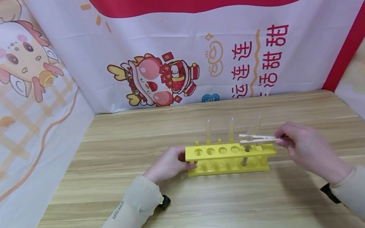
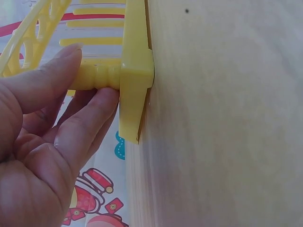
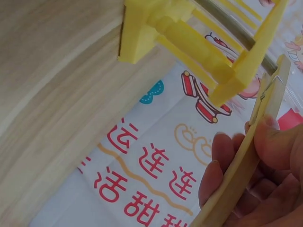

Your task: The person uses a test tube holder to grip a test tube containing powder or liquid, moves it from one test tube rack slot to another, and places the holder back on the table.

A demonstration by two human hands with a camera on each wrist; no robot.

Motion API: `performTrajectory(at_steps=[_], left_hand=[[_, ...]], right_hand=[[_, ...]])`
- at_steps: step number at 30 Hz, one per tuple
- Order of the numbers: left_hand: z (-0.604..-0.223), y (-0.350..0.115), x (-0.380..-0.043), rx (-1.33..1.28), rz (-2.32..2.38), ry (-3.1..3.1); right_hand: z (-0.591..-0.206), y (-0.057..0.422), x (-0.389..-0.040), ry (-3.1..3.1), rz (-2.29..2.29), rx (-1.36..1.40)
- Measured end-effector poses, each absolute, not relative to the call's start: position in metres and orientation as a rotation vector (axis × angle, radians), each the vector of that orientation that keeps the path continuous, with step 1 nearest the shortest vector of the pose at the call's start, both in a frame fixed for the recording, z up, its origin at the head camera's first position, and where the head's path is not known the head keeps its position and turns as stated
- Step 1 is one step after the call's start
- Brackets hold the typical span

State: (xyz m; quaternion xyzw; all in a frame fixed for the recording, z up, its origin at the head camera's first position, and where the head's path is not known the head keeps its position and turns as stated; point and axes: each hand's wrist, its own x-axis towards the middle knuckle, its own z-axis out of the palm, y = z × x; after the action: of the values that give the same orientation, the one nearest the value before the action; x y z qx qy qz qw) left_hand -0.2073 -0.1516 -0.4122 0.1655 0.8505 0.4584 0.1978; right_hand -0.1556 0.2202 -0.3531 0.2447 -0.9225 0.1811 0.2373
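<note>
A yellow test tube rack (image 1: 216, 156) stands upright on the wooden table. My left hand (image 1: 169, 164) holds its left end; in the left wrist view, thumb and fingers pinch the ridged end post (image 2: 97, 75) between the rack's two plates. With my right hand (image 1: 308, 149) I grip a wooden test tube clamp (image 3: 236, 172), thumb on one side and fingers curled on the other. The clamp's jaws lie around the upper part of a glass test tube (image 1: 244, 161). That tube passes through a hole near the rack's right end, with greyish-brown contents inside.
Behind the holes, clear test tubes (image 1: 208, 131) stand bottom up over the rack's rear pegs. The wooden tabletop (image 1: 129, 137) runs back to a printed cloth (image 1: 91, 64) hanging as a wall. More cloth hangs at left and right.
</note>
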Motion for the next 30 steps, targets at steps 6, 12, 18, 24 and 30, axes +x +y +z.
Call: performTrajectory(at_steps=[6,12,18,24,30], left_hand=[[-0.411,-0.151,-0.206,0.458,1.291,2.375],[-0.411,-0.151,-0.207,0.46,1.29,2.378],[-0.412,-0.151,-0.208,0.459,1.284,2.38],[-0.412,-0.152,-0.208,0.462,1.285,2.378],[-0.411,-0.152,-0.207,0.464,1.276,2.385]], right_hand=[[-0.361,0.221,-0.157,-2.474,0.463,0.706],[-0.366,0.221,-0.157,-2.483,0.467,0.716],[-0.368,0.22,-0.155,-2.49,0.471,0.719],[-0.37,0.22,-0.156,-2.436,0.477,0.772],[-0.37,0.22,-0.156,-2.463,0.459,0.767]])
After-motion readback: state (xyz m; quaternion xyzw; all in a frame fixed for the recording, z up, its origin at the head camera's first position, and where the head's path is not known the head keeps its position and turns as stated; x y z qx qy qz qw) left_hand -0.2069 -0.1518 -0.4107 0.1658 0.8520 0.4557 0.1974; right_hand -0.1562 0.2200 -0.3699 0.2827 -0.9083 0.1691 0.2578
